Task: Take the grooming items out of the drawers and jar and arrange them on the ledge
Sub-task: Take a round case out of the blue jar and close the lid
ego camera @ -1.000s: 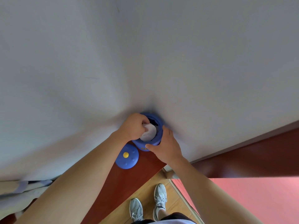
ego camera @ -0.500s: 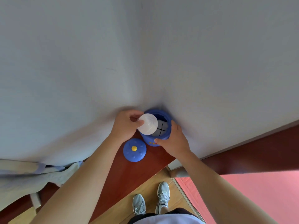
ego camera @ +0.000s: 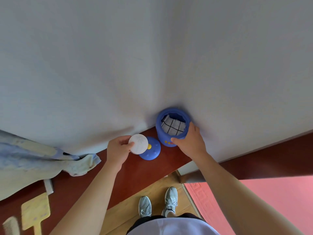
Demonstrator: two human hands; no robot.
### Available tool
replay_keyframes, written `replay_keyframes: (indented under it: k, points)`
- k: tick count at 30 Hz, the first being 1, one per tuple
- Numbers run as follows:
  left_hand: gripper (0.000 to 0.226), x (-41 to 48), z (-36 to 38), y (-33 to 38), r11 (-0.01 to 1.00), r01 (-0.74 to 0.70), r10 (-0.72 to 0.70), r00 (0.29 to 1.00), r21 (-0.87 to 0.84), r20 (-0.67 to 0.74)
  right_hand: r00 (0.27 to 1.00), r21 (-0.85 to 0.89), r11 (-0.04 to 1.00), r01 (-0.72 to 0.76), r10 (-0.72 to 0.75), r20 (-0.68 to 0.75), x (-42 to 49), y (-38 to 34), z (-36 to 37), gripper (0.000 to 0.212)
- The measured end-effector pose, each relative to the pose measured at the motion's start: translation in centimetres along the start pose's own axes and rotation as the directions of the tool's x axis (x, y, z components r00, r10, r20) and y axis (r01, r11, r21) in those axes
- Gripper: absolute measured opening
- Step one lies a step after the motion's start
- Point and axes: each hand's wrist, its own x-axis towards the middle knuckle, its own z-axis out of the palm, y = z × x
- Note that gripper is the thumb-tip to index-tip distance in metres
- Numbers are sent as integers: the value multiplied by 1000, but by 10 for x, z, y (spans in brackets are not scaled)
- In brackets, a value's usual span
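Standing on the red ledge (ego camera: pixel 138 173), the open blue jar (ego camera: pixel 165 139) is gripped at its side by the right hand (ego camera: pixel 190 144). Just beside it lies the blue lid (ego camera: pixel 152 154), over which the left hand (ego camera: pixel 118 151) pinches a white round disc (ego camera: pixel 138 144).

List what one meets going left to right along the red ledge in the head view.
comb → yellow paddle → crumpled cloth → left hand → white disc → blue lid → blue jar → right hand
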Motion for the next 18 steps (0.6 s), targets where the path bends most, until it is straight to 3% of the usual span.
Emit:
replay_keyframes:
  k: [5, 10, 18]
  points:
    - [50, -1, -9, -32, 996, 92, -91, 989, 3, -115, 1000, 11, 1000, -11, 11, 12, -4, 0, 1, 108]
    - [36, -4, -16, -59, 985, 170, -170, 967, -19, -188, 1000, 9, 1000, -8, 8, 24, -7, 0, -2, 111]
    - [19, -8, -9, -84, 983, 145, -122, 973, 109, -196, 1000, 16, 1000, -5, 4, 27, -8, 0, -2, 110]
